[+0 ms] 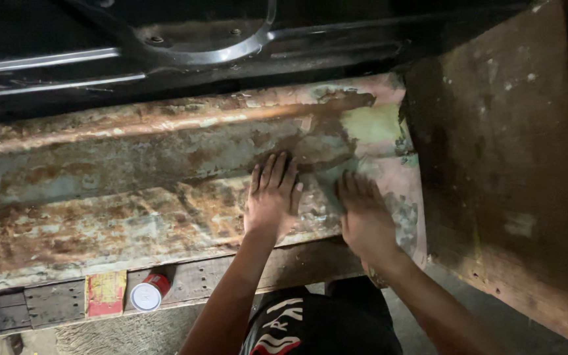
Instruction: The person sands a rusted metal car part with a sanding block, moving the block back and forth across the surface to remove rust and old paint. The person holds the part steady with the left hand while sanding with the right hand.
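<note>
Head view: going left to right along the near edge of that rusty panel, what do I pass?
Red and yellow packet → small red can with white lid → left hand, flat on the rusty panel → right hand, pressing a greyish sheet → brown wooden board.

Both hands (317, 204) lie on the panel (133, 197); can (149, 292) below-left.
</note>
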